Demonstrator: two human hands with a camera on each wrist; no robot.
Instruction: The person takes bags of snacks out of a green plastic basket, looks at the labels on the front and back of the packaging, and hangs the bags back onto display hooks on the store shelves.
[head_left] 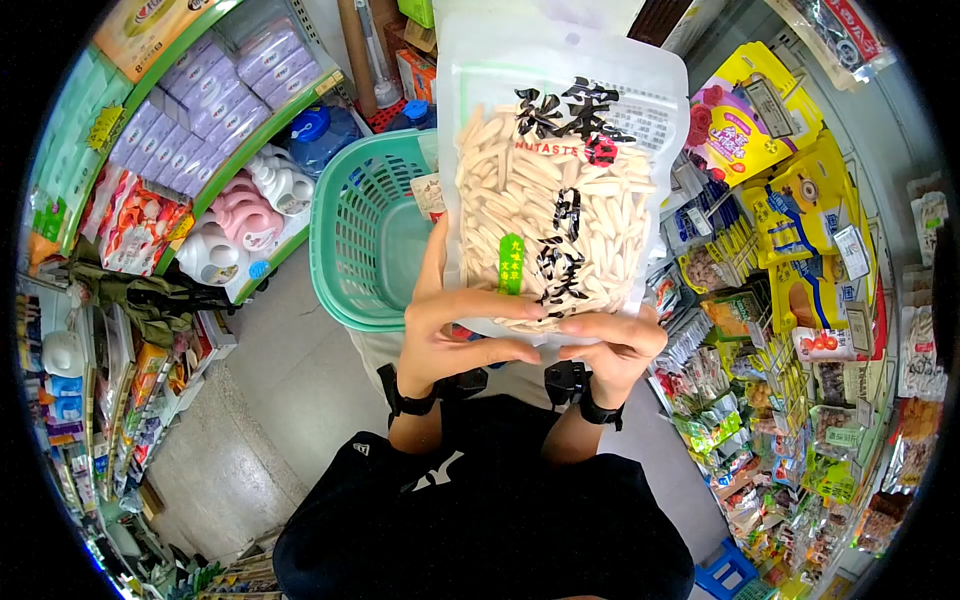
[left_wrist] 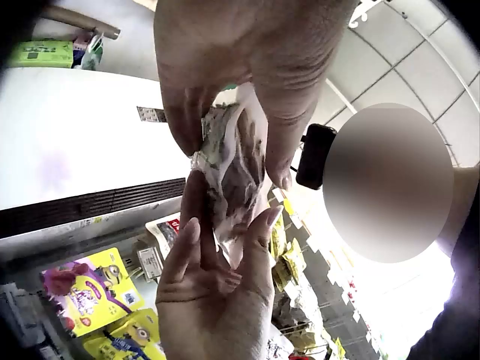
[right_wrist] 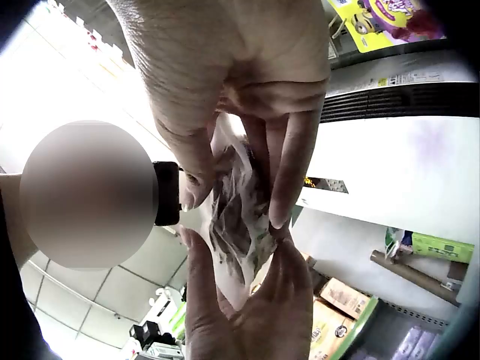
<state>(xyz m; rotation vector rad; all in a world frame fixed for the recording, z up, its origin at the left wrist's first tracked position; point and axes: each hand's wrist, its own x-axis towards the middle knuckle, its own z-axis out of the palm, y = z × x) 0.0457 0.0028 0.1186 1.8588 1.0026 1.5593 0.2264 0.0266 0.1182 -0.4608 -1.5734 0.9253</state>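
A clear and white bag of sunflower seeds (head_left: pixel 560 190) with black lettering is held up in front of the body in the head view. The left hand (head_left: pixel 440 320) grips its lower left, fingers across the front. At the lower right, the right hand (head_left: pixel 622 345) pinches the bottom edge, its fingertips close to the left hand's. Both wrist views show the bag's bottom end (left_wrist: pixel 236 172) (right_wrist: pixel 240 210) between the left hand (left_wrist: pixel 247 60) (right_wrist: pixel 251 307) and the right hand (left_wrist: pixel 217 300) (right_wrist: pixel 240 75). Part of the thumbs' contact is hard to make out.
Behind the bag stands a green shopping basket (head_left: pixel 335 240). Shelves at left hold tissue packs (head_left: pixel 205 105) and bottles (head_left: pixel 215 255). Snack bags (head_left: pixel 795 215) hang on racks at right. Near the lower right is a blue stool (head_left: pixel 725 570) on the floor.
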